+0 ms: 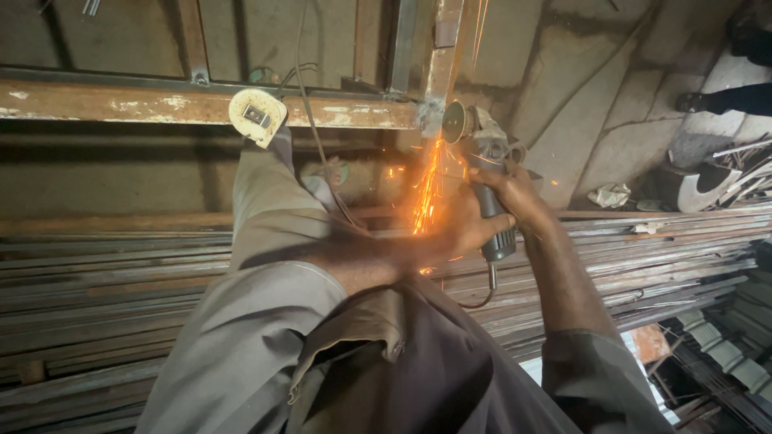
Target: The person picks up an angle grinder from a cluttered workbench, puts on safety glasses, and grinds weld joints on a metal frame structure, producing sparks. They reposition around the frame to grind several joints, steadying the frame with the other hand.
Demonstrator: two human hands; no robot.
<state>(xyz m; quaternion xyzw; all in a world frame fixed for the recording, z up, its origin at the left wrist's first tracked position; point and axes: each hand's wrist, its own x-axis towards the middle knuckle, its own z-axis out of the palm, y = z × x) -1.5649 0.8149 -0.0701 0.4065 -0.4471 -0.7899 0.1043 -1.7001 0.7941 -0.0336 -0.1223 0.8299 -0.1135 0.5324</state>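
Rusty steel frame (201,111) spans ahead; your angle grinder (482,173) disc meets its welded joint, sparks (426,193) falling. Right hand (519,197) fingers wrapped tight round the grinder body, left hand (450,233) clasped just below, gripping too.

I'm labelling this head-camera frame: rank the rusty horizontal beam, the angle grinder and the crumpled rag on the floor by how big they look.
1. Rusty horizontal beam, spanning over half the frame.
2. Angle grinder, held in both hands; being nearer the camera may enlarge it.
3. Crumpled rag, smallest and farther away.
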